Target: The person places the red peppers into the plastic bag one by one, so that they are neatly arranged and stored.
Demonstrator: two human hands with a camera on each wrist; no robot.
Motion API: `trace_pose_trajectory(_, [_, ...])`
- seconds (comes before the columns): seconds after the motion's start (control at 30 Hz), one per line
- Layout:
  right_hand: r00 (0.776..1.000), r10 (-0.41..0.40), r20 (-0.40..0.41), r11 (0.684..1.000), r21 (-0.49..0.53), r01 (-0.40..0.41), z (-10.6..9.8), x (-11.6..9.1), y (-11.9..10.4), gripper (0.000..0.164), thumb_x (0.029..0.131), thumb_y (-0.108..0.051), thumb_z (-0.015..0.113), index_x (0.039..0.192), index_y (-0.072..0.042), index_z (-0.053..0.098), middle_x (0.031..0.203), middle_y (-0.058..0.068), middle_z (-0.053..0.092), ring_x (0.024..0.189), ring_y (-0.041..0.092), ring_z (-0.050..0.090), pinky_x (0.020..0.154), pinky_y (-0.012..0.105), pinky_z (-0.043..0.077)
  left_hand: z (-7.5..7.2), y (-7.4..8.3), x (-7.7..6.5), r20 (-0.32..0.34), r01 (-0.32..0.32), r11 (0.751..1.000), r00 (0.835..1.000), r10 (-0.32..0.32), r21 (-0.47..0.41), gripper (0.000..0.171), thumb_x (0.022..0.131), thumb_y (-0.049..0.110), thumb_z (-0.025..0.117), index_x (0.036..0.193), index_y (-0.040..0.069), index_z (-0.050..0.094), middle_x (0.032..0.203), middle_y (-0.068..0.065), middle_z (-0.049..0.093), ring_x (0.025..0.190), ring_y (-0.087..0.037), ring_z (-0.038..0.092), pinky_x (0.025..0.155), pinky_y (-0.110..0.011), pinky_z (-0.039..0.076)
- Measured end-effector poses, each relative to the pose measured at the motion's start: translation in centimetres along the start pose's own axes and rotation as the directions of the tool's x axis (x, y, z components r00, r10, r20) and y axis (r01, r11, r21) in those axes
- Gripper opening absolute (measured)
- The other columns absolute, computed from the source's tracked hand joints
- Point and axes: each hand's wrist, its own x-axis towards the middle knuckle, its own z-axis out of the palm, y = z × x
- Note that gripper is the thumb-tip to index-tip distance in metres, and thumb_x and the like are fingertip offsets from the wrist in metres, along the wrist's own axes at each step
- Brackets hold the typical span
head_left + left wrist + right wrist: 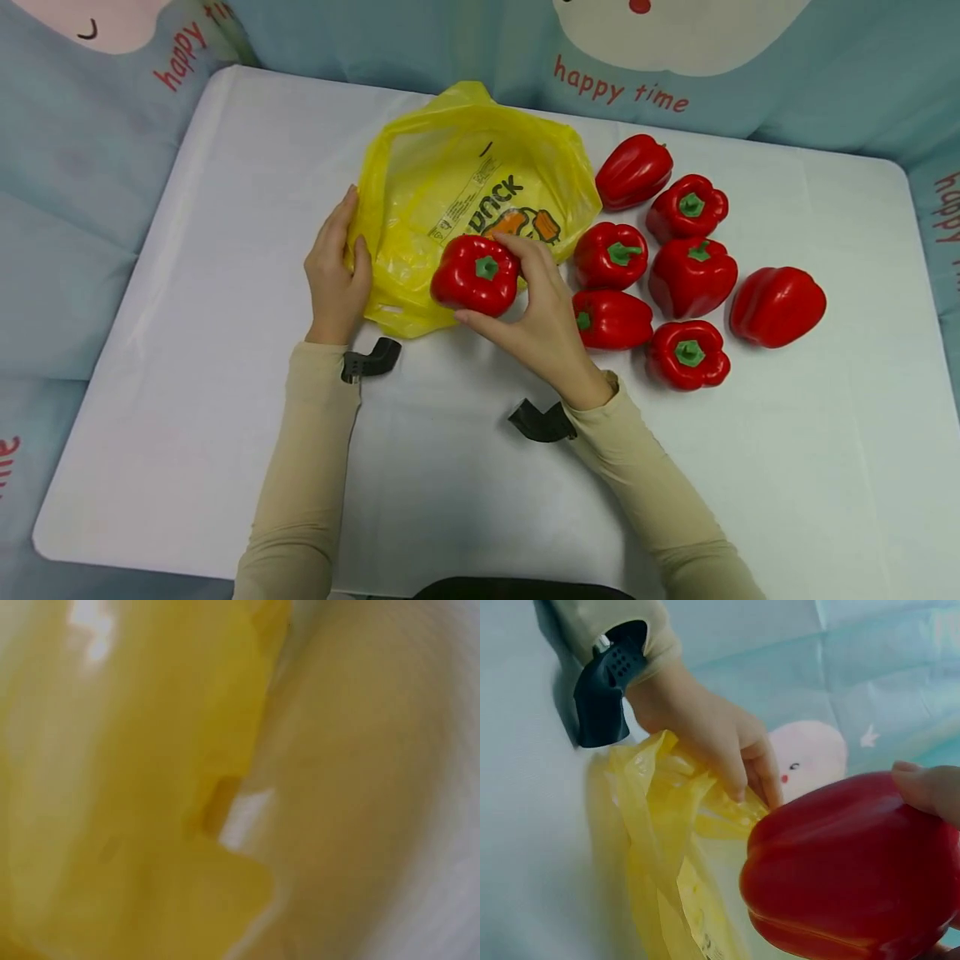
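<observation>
My right hand (536, 317) grips a red bell pepper (474, 277) between thumb and fingers, its green stem facing up. In the head view the pepper overlaps the near side of an open yellow plastic bag (390, 287). My left hand (337, 267) is at the bag's left rim, and yellow film shows between its thumb and fingers. The right wrist view shows the held pepper (847, 870) large, with the left hand (712, 735) on the bag (652, 847) beyond it. Yellow film (112, 787) fills much of the blurred left wrist view.
Several more red bell peppers lie right of the bag, among them one at the back (636, 172), one in front (687, 356) and one farthest right (777, 307). They sit on a white table (187, 333). A blue printed cloth (450, 42) hangs behind it.
</observation>
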Motion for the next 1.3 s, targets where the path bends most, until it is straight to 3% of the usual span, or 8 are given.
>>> trace_pose_trajectory(0.43, [0.995,0.102,-0.009,0.994,-0.026,-0.102,3.1,4.9,0.8,0.08,0.075,-0.029,0.08,0.138,-0.003,0.039,0.13,0.01,0.044,0.121,0.017,0.039,0.098,0.025,0.042,-0.1,0.4,0.0,0.018,0.031,1.0,0.999,-0.031,-0.006,0.043,0.093,-0.008,0.049,0.134,0.001,0.051,0.137,-0.006,0.052,0.127,-0.017,0.045,0.108,-0.029,0.035])
trace_pose_trajectory(0.9, [0.98,0.198,0.017,0.977,-0.086,-0.196,5.1,8.9,2.2,0.083,0.076,-0.036,0.078,0.141,-0.006,0.035,0.135,0.009,0.042,0.123,0.018,0.038,0.099,0.024,0.039,-0.1,0.2,0.1,0.019,-0.009,1.0,1.0,0.009,-0.002,0.042,0.092,-0.01,0.048,0.133,-0.002,0.05,0.136,-0.009,0.052,0.128,-0.019,0.045,0.109,-0.03,0.035])
trace_pose_trajectory(1.13, [0.966,0.255,0.04,0.962,-0.113,-0.249,5.9,10.2,3.3,0.084,0.077,-0.038,0.077,0.143,-0.009,0.034,0.139,0.007,0.039,0.125,0.016,0.037,0.098,0.02,0.038,0.0,0.3,0.1,0.029,-0.003,1.0,1.0,0.004,-0.011,0.043,0.091,-0.011,0.048,0.133,-0.003,0.05,0.136,-0.01,0.052,0.128,-0.018,0.045,0.109,-0.03,0.035])
trace_pose_trajectory(1.3, [0.969,0.245,0.038,0.966,-0.096,-0.241,6.4,10.3,4.3,0.087,0.076,-0.04,0.078,0.144,-0.01,0.032,0.14,0.006,0.038,0.126,0.016,0.037,0.1,0.02,0.037,-0.1,0.5,0.1,0.029,0.0,1.0,1.0,0.0,-0.006,0.044,0.091,-0.012,0.048,0.134,-0.003,0.05,0.136,-0.01,0.052,0.128,-0.018,0.045,0.109,-0.03,0.035])
